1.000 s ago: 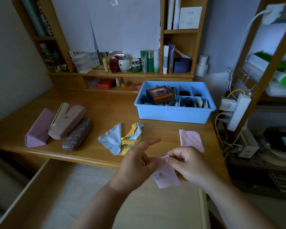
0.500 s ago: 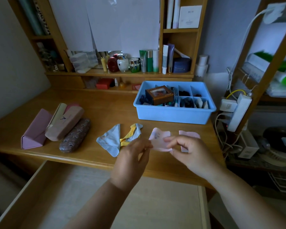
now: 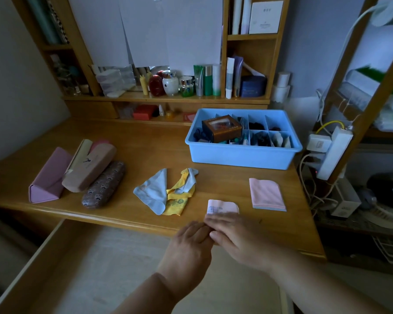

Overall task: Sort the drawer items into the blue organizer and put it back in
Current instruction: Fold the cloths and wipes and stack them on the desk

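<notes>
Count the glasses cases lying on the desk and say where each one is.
3, all at the desk's left end, side by side: a pink triangular case farthest left, a tan case in the middle, a brown patterned case on the right. More may be hidden behind.

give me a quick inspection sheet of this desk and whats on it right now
surface: wooden desk, open drawer below its front edge
job's things: blue organizer at back right, compartments partly filled, brown box inside; small pink cloth flat near front edge; folded pink cloth to its right; blue cloth and yellow cloth crumpled together; three glasses cases at left
clutter: bottles and jars on the shelf
grippers: right hand presses flat on the small pink cloth; left hand flat beside it
cables: power strip with wires hanging off right
surroundings: side rack at right
</notes>
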Available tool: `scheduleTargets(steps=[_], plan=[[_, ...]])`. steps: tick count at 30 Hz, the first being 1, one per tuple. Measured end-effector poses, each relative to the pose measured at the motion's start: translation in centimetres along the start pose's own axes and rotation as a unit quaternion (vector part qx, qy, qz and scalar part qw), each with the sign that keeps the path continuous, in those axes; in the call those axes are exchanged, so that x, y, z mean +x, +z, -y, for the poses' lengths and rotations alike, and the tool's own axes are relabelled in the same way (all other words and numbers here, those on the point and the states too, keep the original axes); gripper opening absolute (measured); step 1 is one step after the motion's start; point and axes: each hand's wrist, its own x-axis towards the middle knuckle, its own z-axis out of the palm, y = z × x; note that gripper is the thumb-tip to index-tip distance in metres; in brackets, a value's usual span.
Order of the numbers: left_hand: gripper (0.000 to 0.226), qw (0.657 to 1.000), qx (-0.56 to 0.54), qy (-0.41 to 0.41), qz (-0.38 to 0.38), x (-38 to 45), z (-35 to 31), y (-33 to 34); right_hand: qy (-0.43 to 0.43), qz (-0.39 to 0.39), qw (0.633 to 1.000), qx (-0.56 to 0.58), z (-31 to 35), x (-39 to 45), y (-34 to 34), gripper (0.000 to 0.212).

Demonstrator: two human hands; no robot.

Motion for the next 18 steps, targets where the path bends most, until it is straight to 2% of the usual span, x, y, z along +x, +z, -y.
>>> scheduleTargets(steps=[6, 10, 12, 14, 17, 18], plan=[[0.043, 0.999, -0.020, -0.038, 0.024, -0.2, -0.3, -0.2, 0.051, 0.093, 0.984, -0.146, -2.5, 1.7, -0.1, 0.084], [0.046, 0.997, -0.037, -0.057, 0.046, -0.1, -0.5, -0.5, 0.091, 0.104, 0.981, -0.136, -2.4, 2.7, -0.6, 0.080], [0.036, 0.994, -0.060, -0.069, 0.054, 0.1, -0.4, -0.8, 0.106, 0.038, 0.989, -0.098, -2.1, 2.4, -0.6, 0.069], [0.022, 0.983, -0.122, -0.132, 0.045, 0.8, -0.2, -1.1, 0.089, -0.070, 0.992, -0.059, -1.7, 1.3, -0.5, 0.052], [0.015, 0.934, -0.167, -0.317, -0.001, 2.6, 0.7, -1.3, 0.010, -0.155, 0.985, -0.071, -1.1, -0.8, 0.2, 0.019], [0.020, 0.908, -0.163, -0.386, 0.018, 3.4, 1.2, -1.3, 0.008, -0.167, 0.983, -0.071, -1.0, -1.3, 0.6, 0.016]])
